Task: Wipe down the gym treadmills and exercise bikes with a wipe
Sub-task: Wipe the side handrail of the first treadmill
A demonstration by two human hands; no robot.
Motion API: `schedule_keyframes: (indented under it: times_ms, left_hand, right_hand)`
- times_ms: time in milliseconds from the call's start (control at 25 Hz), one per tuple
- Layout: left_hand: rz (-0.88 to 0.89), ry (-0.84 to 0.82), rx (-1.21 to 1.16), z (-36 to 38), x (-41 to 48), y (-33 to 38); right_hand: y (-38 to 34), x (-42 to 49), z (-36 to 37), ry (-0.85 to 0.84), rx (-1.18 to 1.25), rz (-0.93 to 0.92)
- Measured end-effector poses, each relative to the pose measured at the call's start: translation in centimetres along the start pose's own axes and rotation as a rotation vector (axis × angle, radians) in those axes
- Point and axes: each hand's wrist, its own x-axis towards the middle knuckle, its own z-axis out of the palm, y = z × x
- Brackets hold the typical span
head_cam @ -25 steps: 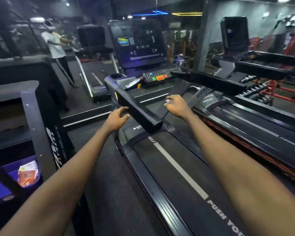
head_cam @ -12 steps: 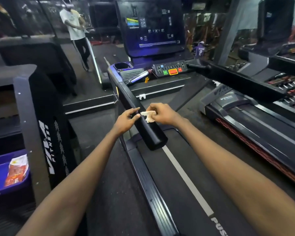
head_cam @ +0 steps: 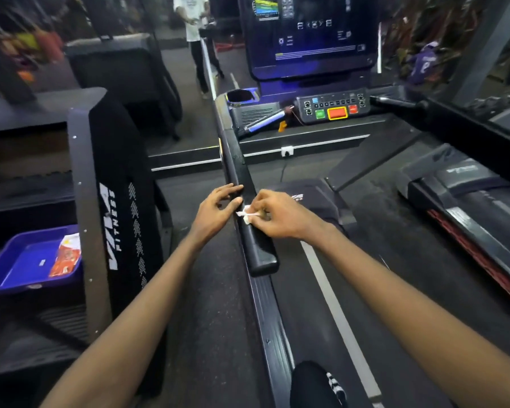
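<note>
Crumpled white wipe [head_cam: 247, 214] sits on the black padded treadmill handrail [head_cam: 259, 251], pinched by the right hand [head_cam: 280, 214]; the left hand [head_cam: 215, 209] rests straight fingers against it. Left of the handrail, a black panel [head_cam: 121, 160] reads "FITNESS".

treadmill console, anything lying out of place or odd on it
A bluish rod-shaped item lies slanted across the console ledge, left of the button panel; what it is cannot be told. A small orange tag hangs just below its far end. Nothing looks spilled or broken.
</note>
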Motion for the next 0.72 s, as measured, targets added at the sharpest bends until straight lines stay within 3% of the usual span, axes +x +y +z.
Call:
schedule_keyframes:
  times_ms: [200,720]
  left_hand:
    - [-0.249,-0.073,0.011,0.2,-1.0,2.8]
    - [-0.785,-0.140,-0.090,-0.9,-7.6,12.7]
  right_hand:
    - [1.2,-2.1,-0.5,-0.145,0.049,-0.184]
    - [2.3,0.5,-1.6,-0.309,0.147,-0.026]
